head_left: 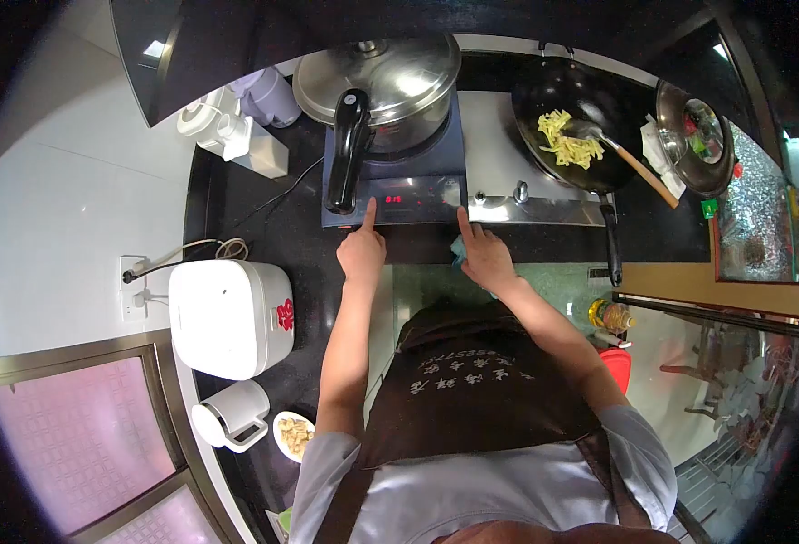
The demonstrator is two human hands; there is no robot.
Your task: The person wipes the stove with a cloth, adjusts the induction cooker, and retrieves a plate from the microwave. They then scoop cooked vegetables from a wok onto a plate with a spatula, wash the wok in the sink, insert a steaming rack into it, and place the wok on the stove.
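Observation:
My left hand [362, 257] points with its index finger onto the dark control panel of the induction cooker [422, 189], just left of the red digits; it holds nothing. The index finger of my right hand [485, 258] is stretched to the panel's right end, while a blue-green cloth [458, 251] sticks out beside and below that palm, apparently gripped by the other fingers. On the cooker stands a steel pressure cooker [406, 82] with its lid on, its black handle [348, 150] reaching forward over the panel's left side.
To the right, a black wok [531, 122] holds pale yellow strips [570, 140] and a wooden-handled spatula [639, 165]. A glass lid [694, 136] lies beyond it. At left are a white rice cooker [227, 317], a white kettle [233, 415] and a small plate of food [294, 436].

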